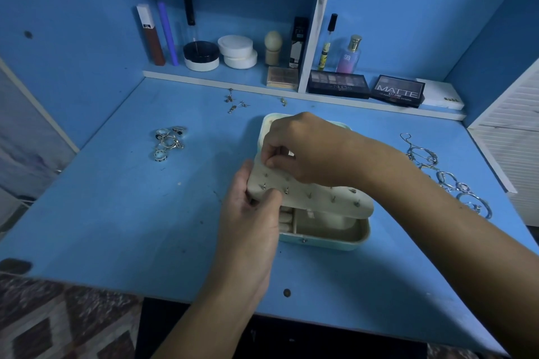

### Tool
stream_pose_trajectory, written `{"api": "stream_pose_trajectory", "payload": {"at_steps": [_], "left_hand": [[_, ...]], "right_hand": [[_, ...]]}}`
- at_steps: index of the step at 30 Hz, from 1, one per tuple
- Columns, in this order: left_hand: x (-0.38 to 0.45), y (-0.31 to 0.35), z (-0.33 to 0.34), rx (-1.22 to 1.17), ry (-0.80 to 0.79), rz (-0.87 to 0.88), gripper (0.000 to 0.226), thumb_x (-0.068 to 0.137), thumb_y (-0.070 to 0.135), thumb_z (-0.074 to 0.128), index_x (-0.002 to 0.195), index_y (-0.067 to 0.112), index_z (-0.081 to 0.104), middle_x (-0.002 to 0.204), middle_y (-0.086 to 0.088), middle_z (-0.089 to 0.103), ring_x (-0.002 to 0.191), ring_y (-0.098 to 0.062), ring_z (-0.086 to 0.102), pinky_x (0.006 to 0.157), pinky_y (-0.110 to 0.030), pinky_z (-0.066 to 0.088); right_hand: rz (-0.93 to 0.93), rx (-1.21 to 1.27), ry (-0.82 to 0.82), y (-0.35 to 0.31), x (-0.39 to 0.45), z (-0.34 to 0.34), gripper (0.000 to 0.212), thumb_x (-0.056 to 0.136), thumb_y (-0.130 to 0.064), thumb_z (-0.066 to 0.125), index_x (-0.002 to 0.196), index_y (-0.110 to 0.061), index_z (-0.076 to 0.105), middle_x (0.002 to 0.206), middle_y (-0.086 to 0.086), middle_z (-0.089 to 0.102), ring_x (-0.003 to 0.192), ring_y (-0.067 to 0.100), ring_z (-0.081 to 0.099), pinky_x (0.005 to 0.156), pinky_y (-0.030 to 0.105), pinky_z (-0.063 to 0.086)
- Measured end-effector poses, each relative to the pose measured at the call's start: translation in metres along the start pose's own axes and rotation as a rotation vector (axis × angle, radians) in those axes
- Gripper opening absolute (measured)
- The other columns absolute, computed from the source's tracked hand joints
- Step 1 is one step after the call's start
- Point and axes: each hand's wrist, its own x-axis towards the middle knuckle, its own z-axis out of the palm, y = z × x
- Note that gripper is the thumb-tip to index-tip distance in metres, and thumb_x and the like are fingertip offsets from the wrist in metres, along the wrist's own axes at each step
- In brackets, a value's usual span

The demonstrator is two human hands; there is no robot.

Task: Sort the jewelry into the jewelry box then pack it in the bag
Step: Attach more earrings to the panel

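Silver rings (169,143) cluster at your far left on the blue tabletop (116,213), loose earrings (236,102) behind them. Your left hand (250,218) grips the cream earring panel (309,192) by its near-left corner, long axis running left to right, studs poking through. Your right hand (303,148) pinches at its upper edge. Beneath sits the open jewelry box (335,233), compartments showing. Chains (443,175) trail right.

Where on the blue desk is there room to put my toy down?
The desk is bare at the front left, between the rings and its near edge. It's crowded at the jewelry box where both hands work, the earrings behind it, and the necklaces on the right.
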Motion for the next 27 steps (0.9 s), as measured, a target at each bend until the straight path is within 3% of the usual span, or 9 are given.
{"api": "stream_pose_trajectory", "payload": {"at_steps": [3, 7, 16, 23, 27], "left_hand": [[0.0, 0.0, 0.0, -0.009, 0.0, 0.004, 0.038, 0.075, 0.005, 0.048, 0.093, 0.03, 0.07, 0.093, 0.0, 0.07, 0.091, -0.011, 0.064, 0.088, -0.029, 0.052], [-0.001, 0.001, 0.001, -0.021, 0.001, 0.007, 0.039, 0.08, 0.002, 0.049, 0.091, 0.033, 0.071, 0.095, -0.002, 0.071, 0.093, -0.012, 0.064, 0.087, -0.028, 0.052], [0.0, 0.003, 0.002, -0.061, -0.003, 0.018, 0.042, 0.079, 0.001, 0.049, 0.083, 0.037, 0.071, 0.093, -0.002, 0.069, 0.091, -0.012, 0.063, 0.078, -0.019, 0.055], [0.0, 0.002, 0.002, -0.069, 0.014, 0.004, 0.04, 0.084, -0.005, 0.048, 0.089, 0.028, 0.07, 0.092, -0.004, 0.067, 0.09, -0.013, 0.062, 0.081, -0.023, 0.053], [0.0, 0.003, 0.002, -0.065, -0.001, 0.007, 0.034, 0.075, 0.005, 0.05, 0.084, 0.031, 0.07, 0.093, -0.006, 0.066, 0.091, -0.015, 0.061, 0.081, -0.024, 0.054]], "right_hand": [[0.045, 0.005, -0.033, 0.0, 0.002, -0.003, 0.014, 0.094, -0.019, 0.061, 0.098, -0.022, 0.073, 0.094, -0.009, 0.065, 0.084, 0.006, 0.049, 0.079, 0.021, 0.041], [0.094, 0.054, -0.028, -0.003, 0.002, -0.008, 0.013, 0.09, -0.023, 0.061, 0.091, -0.027, 0.073, 0.078, -0.018, 0.061, 0.081, 0.005, 0.055, 0.085, 0.032, 0.052], [0.117, 0.054, -0.065, -0.003, 0.006, -0.009, 0.01, 0.09, -0.024, 0.058, 0.082, -0.029, 0.062, 0.079, -0.015, 0.06, 0.082, 0.008, 0.054, 0.084, 0.033, 0.052], [0.11, 0.041, -0.086, -0.003, 0.007, -0.006, 0.013, 0.091, -0.024, 0.058, 0.081, -0.032, 0.061, 0.083, -0.014, 0.064, 0.084, 0.008, 0.057, 0.083, 0.034, 0.053], [0.127, 0.066, -0.07, -0.001, 0.006, -0.007, 0.01, 0.089, -0.025, 0.059, 0.082, -0.03, 0.064, 0.082, -0.015, 0.065, 0.083, 0.008, 0.057, 0.084, 0.036, 0.053]]}}
